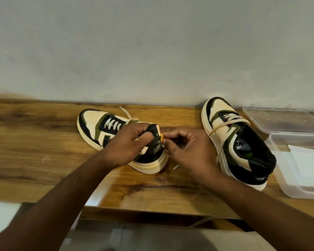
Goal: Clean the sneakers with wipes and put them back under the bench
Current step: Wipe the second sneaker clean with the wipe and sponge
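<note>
We see two low sneakers in cream, olive green and black standing on a glossy brown wood-grain worktop (43,142) that runs along a pale grey wall (152,42). The left sneaker (98,127) sits near the middle of the worktop with its toe pointing away and to the left. Our left hand (129,144) has a curled grip on the black heel collar of this shoe, fingers hooked over the top edge. Our right hand (187,151) is at the heel from the other side, its fingers curled; they seem to pinch something small and pale against the heel, but we cannot tell what it is, as the spot is blurred. A small yellow-orange tab (162,136) shows between the two hands at the heel.

The right sneaker (239,142) stands apart to the right, toe towards the wall, its cream lace (218,156) trailing down its side onto the worktop. Just beside it, at the right edge, is a clear plastic box (279,171) holding white sheets (308,160), and its clear lid (283,120) lies behind it near the wall.
</note>
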### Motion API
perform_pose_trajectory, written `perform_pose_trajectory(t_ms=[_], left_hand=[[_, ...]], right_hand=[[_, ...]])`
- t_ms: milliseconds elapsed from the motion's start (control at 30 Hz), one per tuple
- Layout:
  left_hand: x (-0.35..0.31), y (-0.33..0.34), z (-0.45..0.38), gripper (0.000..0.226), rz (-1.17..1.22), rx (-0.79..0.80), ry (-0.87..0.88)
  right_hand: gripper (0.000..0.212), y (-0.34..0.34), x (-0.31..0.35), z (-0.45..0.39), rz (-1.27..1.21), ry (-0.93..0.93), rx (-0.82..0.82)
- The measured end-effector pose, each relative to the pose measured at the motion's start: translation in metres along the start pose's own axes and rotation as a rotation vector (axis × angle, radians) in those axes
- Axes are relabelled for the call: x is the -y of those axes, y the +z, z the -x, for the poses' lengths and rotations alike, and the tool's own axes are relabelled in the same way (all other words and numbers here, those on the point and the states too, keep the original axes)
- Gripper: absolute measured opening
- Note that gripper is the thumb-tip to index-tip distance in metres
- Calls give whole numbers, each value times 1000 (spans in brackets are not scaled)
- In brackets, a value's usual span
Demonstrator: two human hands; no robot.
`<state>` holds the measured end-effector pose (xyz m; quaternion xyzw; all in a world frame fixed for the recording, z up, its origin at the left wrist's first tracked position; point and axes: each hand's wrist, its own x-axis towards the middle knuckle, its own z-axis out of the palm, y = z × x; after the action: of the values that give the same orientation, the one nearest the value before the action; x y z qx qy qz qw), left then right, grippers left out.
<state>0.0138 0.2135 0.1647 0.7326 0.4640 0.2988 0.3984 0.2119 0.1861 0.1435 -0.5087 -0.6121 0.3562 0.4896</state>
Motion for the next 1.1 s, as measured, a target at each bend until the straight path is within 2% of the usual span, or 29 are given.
perform_pose_trajectory(t_ms=[133,233,333,533,600,667,767,833,900,1033,1100], left_hand=[[2,1,-1,31,-13,-8,6],[2,2,-3,29,-17,-7,-2],[1,2,-4,33,-20,18,9],[1,6,-7,26,4,-6,-23],[2,8,-8,27,33,-20,-43],[3,8,-8,26,31,-44,-48],[6,8,-8,25,23,-64,-41],[6,8,-9,25,12,-70,-34],[5,8,-8,25,10,-68,-33],[3,9,-6,23,12,-39,-30],[4,10,-5,23,14,-35,-13]], right_hand=[[14,-1,-1,20,240,-348,-18],[13,-2,-4,24,304,-480,38],[16,-3,-4,17,260,-356,-17],[20,-3,-9,2,74,-45,-127],[21,-4,-9,2,134,-106,-122],[22,-5,-8,8,268,-259,-84],[22,-4,-6,22,378,-469,29],[21,-1,-4,28,381,-545,101],[19,-5,-3,24,397,-531,106],[14,-15,-2,0,316,-305,-116],[13,-11,1,0,300,-300,-121]])
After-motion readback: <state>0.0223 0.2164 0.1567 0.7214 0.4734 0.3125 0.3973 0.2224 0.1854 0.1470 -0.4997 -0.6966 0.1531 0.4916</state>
